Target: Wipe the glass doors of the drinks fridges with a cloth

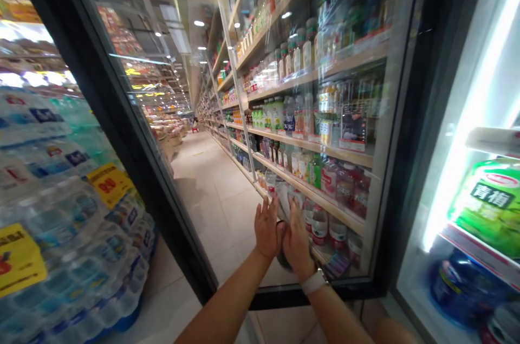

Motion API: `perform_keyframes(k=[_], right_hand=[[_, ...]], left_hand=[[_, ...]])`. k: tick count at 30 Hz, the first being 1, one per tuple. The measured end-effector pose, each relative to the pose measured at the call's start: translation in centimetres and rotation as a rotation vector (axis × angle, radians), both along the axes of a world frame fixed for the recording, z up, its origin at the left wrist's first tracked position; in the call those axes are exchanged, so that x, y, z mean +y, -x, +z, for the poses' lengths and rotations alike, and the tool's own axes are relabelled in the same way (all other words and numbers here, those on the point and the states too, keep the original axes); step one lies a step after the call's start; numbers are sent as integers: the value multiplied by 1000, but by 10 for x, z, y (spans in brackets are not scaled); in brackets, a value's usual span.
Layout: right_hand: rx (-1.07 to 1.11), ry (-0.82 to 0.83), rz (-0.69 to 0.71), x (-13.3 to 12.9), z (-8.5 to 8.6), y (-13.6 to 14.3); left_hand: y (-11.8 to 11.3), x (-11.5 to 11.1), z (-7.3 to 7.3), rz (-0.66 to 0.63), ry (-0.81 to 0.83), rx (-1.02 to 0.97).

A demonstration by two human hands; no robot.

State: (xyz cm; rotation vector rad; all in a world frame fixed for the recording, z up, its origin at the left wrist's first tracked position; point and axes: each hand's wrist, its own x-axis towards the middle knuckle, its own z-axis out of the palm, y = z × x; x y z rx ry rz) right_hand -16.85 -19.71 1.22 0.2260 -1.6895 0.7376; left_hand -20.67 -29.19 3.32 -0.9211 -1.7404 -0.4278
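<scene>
My left hand (266, 231) and my right hand (296, 237) are raised close together in front of the glass door (219, 170) of a cooler. A whitish crumpled sheet (284, 202) shows between their fingers; whether it is cloth, paper or plastic I cannot tell. The fingers of both hands point up and press in from either side, with the thumbs meeting in the middle. Something dark (283, 260) is partly visible below the palms, its kind unclear. A pale band and a watch (323, 277) circle my right wrist.
The door's black frame (134, 132) slants across the left. Beyond the glass run shelves (349, 157) of bottles along an aisle floor (211, 192). Stacked water packs (69, 208) stand left. In the lit cooler at right are a green-labelled bottle (489, 206) and a blue bottle (463, 290).
</scene>
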Motion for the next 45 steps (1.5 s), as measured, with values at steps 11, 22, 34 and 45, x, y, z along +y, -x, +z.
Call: perform_keyframes(k=[11,22,34,45], right_hand=[[-138,-361,324,-51,99,7],[-94,-759,-67,-14,164,-5],[34,-666,-443,-16,149,31],[48,-665,-426,-13,148,38]], left_hand=[[-45,-47,63,-165,-334,-260],[-5,-72,96,229,-218,-125],[25,-104,75,315,-128,217],[27,-88,105,316,-163,142]])
